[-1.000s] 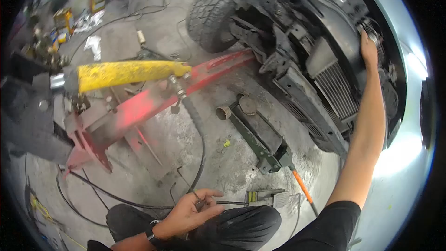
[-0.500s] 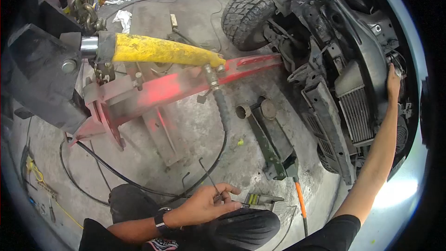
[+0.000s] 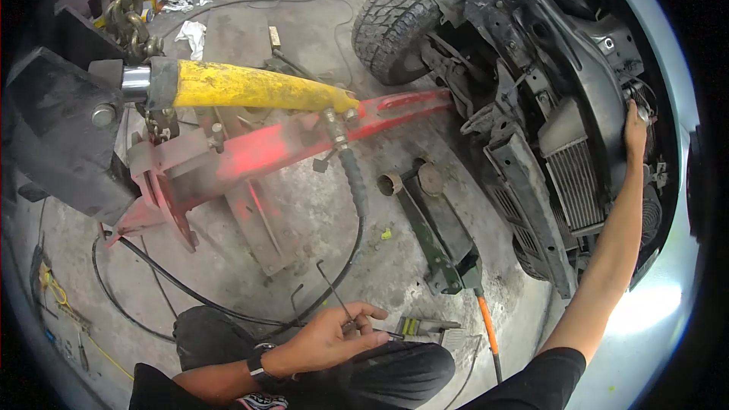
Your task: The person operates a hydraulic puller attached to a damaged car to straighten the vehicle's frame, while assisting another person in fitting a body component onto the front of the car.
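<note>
My left hand [image 3: 334, 338] is over my knee, fingers curled around a thin metal rod [image 3: 332, 285] with a bent tip, like a long hex key. Its thumb and forefinger stretch forward, apart from each other. A second bent rod [image 3: 296, 298] shows just beyond this hand. My right hand [image 3: 636, 129] reaches far up to the stripped front of a vehicle, beside a curved black crossbeam [image 3: 596, 99]. Its fingers close at a small shiny part [image 3: 644, 115], and I cannot tell what they grip. Below the beam is a finned intercooler [image 3: 575, 182].
A red steel arm [image 3: 258, 152] with a yellow hydraulic ram [image 3: 258, 87] runs toward the vehicle. A thick chain [image 3: 129, 15] hangs at left. A green floor jack [image 3: 437, 239] with an orange handle [image 3: 487, 323] stands between. The black hose [image 3: 351, 250] curves across the floor. A tyre [image 3: 395, 19] is behind.
The whole view has shifted slightly, so the vehicle and the red arm sit a little farther left. Both hands keep nearly the same pose.
</note>
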The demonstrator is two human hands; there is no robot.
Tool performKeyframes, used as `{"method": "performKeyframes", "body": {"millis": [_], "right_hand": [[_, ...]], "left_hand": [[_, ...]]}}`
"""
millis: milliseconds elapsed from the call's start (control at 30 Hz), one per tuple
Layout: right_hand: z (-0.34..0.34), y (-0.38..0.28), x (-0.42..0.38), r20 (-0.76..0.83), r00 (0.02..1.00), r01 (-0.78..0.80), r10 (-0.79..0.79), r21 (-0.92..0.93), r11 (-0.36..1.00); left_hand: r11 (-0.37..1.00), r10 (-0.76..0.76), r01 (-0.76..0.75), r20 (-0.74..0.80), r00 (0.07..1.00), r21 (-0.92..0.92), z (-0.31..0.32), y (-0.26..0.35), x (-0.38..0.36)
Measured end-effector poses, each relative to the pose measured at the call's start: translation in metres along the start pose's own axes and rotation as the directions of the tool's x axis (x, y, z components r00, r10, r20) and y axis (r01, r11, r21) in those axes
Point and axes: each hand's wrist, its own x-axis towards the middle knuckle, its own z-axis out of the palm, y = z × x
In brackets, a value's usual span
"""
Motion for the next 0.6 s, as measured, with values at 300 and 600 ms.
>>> {"method": "performKeyframes", "body": {"millis": [300,600], "right_hand": [[-0.009,-0.014,-0.008,0.034,0.999,-0.034,0.033,0.027,0.999],[-0.008,-0.021,-0.013,-0.002,1.000,-0.028,0.028,0.067,0.997]], "left_hand": [[1.000,-0.014,0.014,0.004,1.000,0.022,0.000,0.002,0.001],[0.998,-0.002,0.002,0.004,1.000,0.056,-0.001,0.001,0.001]]}}
